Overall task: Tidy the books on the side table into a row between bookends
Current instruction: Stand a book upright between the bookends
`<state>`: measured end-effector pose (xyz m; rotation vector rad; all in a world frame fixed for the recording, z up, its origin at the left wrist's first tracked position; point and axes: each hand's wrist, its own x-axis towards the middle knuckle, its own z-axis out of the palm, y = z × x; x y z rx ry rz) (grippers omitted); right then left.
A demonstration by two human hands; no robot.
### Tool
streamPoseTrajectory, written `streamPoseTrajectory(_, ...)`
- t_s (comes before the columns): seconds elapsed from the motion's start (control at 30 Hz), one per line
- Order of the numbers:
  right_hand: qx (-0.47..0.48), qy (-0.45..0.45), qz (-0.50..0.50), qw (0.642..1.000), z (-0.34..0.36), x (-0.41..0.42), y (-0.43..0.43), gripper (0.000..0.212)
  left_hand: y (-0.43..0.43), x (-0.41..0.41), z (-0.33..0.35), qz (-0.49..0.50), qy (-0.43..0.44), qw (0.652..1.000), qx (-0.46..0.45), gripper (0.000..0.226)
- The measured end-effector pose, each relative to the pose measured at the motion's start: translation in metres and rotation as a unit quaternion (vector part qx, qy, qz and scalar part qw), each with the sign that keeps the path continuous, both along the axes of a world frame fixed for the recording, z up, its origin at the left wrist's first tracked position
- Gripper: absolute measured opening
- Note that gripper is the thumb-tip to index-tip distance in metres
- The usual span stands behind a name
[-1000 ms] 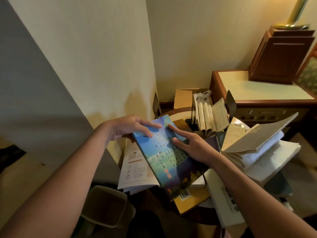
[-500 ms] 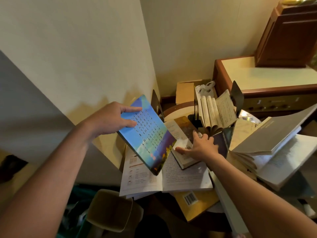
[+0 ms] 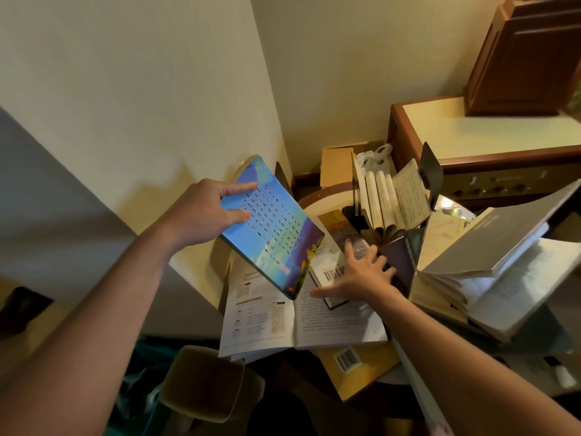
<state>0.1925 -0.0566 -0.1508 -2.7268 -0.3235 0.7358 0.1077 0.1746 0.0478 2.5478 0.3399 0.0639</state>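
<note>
Nearest the camera, low in the view, a tan bin-like container (image 3: 204,382) stands on the floor below the table edge. Just beyond it a yellow book (image 3: 371,368), barcode up, lies partly under an open book (image 3: 261,322) spread flat, pages upward, on the side table (image 3: 327,199).

Right hand (image 3: 361,275): palm down, fingers straight and spread, pressing on a small book (image 3: 328,262) that lies barcode-up across the open book's right page. The thumb reaches leftward onto that page. Nothing is gripped.

Left hand (image 3: 201,215): holds the blue book (image 3: 273,234) by its left edge, lifted clear of the table and tilted, the cover with its printed lines toward the camera. Two digits lie flat across the cover; the others are hidden behind the book, so how they lie cannot be told.

To the right, a stack of open books (image 3: 490,278) sits splayed and untidy, pages fanned.

Beyond the right hand a short row of pale books (image 3: 383,202) stands on the table, leaning, the rightmost one fallen open against a dark bookend (image 3: 431,169). A second dark upright plate (image 3: 280,174) shows just behind the blue book's upper edge, near the wall and well apart from the row.

Farthest back: a cardboard box (image 3: 336,166) and a white plastic bag (image 3: 375,155) in the corner behind the table. Beside them stands a wooden cabinet (image 3: 471,130) with a dark wooden box (image 3: 528,58) on its top.
</note>
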Motion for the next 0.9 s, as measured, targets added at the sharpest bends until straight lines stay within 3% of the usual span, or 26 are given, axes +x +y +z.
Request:
streamPoseTrajectory(0.43,0.009,-0.039,-0.031,0.999,-0.004,-0.043,-0.008,0.145,0.005,0.0,0.007,0.039,-0.056,0.998,0.01,0.05)
streamPoseTrajectory(0.7,0.008,-0.047,-0.026,0.998,-0.008,-0.06,-0.016,0.142,-0.005,0.008,0.014,0.034,-0.058,0.996,0.064,0.051)
streamPoseTrajectory(0.9,0.025,-0.072,-0.029,0.997,-0.013,-0.051,-0.016,0.116,-0.007,0.025,0.017,0.028,-0.063,0.993,0.092,0.051)
